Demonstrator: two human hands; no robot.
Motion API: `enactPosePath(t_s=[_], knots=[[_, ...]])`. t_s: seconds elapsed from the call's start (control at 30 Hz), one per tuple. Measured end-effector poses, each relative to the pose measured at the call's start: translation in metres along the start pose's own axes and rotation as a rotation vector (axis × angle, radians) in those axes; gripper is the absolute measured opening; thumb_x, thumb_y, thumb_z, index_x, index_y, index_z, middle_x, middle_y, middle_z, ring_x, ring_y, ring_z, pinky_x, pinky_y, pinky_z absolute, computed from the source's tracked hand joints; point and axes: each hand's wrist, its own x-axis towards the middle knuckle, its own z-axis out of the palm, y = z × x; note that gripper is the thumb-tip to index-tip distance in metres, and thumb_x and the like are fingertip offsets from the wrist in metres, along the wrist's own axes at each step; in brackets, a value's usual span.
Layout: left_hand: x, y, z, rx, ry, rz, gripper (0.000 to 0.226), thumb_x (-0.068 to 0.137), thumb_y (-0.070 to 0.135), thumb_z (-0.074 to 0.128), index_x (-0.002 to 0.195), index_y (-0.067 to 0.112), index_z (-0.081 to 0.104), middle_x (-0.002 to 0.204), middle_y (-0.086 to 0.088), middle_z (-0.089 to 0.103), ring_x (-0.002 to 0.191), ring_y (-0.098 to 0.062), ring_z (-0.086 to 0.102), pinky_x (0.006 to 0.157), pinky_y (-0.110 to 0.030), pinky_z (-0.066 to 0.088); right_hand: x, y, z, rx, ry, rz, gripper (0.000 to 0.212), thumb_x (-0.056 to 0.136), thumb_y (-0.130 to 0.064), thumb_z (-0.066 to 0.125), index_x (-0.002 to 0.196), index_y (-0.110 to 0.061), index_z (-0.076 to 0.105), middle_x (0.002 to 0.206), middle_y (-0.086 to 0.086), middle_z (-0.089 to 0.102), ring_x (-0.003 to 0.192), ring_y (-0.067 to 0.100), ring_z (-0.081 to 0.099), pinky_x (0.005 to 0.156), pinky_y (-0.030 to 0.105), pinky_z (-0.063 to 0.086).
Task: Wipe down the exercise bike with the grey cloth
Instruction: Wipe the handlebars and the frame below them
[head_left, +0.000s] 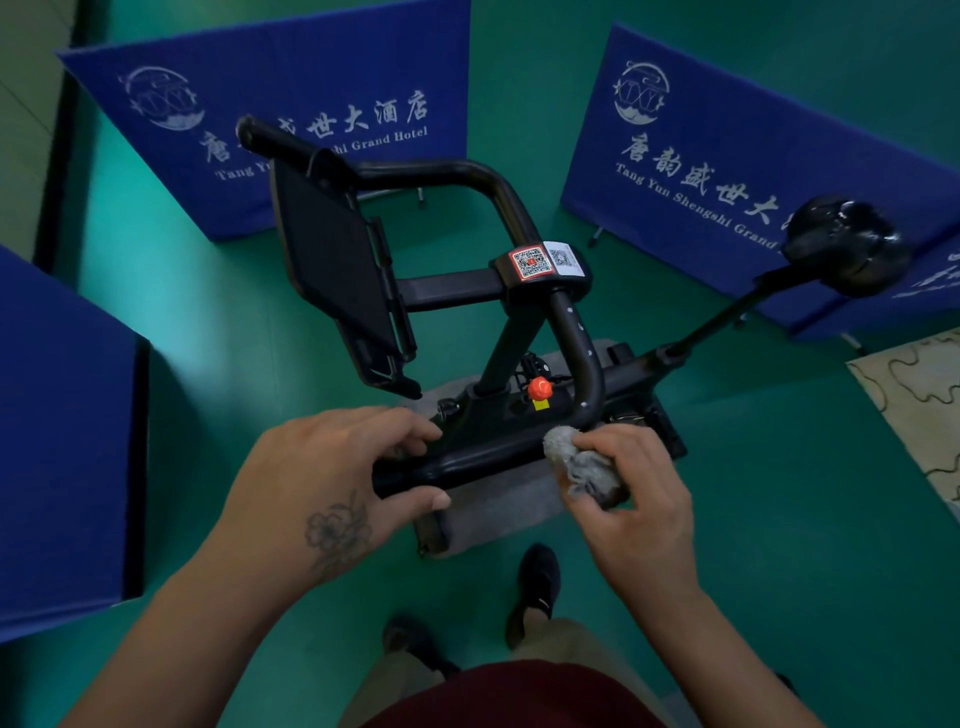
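Observation:
A black exercise bike (524, 322) stands on the green floor below me, seen from above. Its near handlebar (483, 457) runs across the middle of the view. My left hand (332, 478) grips the left end of that bar, fingers over the top and thumb underneath. My right hand (639, 499) holds a bunched grey cloth (576, 462) pressed against the bar's right bend. The tablet holder (337, 270) sits to the left, the saddle (847, 244) at the right. A red knob (540, 387) shows on the frame.
Blue hotel-branded screens stand around the bike: one behind (291, 119), one at the right (727, 171), one at the left (57, 441). A patterned mat (919, 405) lies at the right edge. My feet in black shoes (535, 587) are just behind the bike's base.

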Motion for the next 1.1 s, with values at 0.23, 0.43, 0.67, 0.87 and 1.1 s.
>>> enactPosePath(t_s=[0.23, 0.43, 0.67, 0.87, 1.1], knots=[[0.000, 0.002, -0.001, -0.018, -0.003, -0.013, 0.048, 0.074, 0.074, 0.078, 0.113, 0.047, 0.069, 0.096, 0.035, 0.069, 0.087, 0.005, 0.069, 0.071, -0.029, 0.058, 0.027, 0.009, -0.017, -0.066, 0.034, 0.094, 0.036, 0.080, -0.002, 0.086, 0.111, -0.017, 0.076, 0.105, -0.003, 0.064, 0.094, 0.011, 0.062, 0.084, 0.015, 0.046], [0.000, 0.001, 0.000, -0.030, -0.005, -0.023, 0.050, 0.074, 0.076, 0.077, 0.115, 0.049, 0.068, 0.097, 0.036, 0.069, 0.090, 0.005, 0.070, 0.072, -0.030, 0.058, 0.001, -0.009, -0.006, -0.100, -0.134, -0.075, 0.035, 0.081, -0.015, 0.089, 0.114, -0.018, 0.077, 0.110, -0.003, 0.055, 0.097, 0.018, 0.056, 0.085, 0.021, 0.047], [-0.001, 0.001, 0.000, -0.079, 0.005, -0.035, 0.052, 0.075, 0.080, 0.073, 0.117, 0.050, 0.066, 0.098, 0.036, 0.069, 0.087, 0.008, 0.070, 0.072, -0.029, 0.058, 0.033, 0.002, -0.009, -0.091, -0.099, 0.034, 0.032, 0.079, -0.012, 0.088, 0.109, -0.021, 0.080, 0.097, -0.004, 0.052, 0.090, 0.019, 0.056, 0.078, 0.034, 0.051], [-0.002, 0.001, -0.001, -0.082, -0.001, -0.057, 0.053, 0.074, 0.073, 0.082, 0.118, 0.050, 0.066, 0.099, 0.036, 0.070, 0.089, 0.009, 0.069, 0.075, -0.027, 0.057, 0.068, 0.016, -0.016, -0.095, -0.088, 0.109, 0.031, 0.079, -0.015, 0.087, 0.107, -0.026, 0.079, 0.098, -0.006, 0.052, 0.090, 0.011, 0.057, 0.085, 0.032, 0.052], [-0.001, 0.002, -0.002, -0.102, -0.004, -0.062, 0.057, 0.073, 0.086, 0.064, 0.118, 0.051, 0.065, 0.100, 0.038, 0.069, 0.088, 0.011, 0.068, 0.074, -0.030, 0.060, 0.029, 0.012, -0.017, -0.026, -0.169, -0.012, 0.041, 0.074, 0.000, 0.084, 0.109, -0.020, 0.079, 0.103, -0.005, 0.052, 0.095, 0.015, 0.058, 0.081, 0.015, 0.044]])
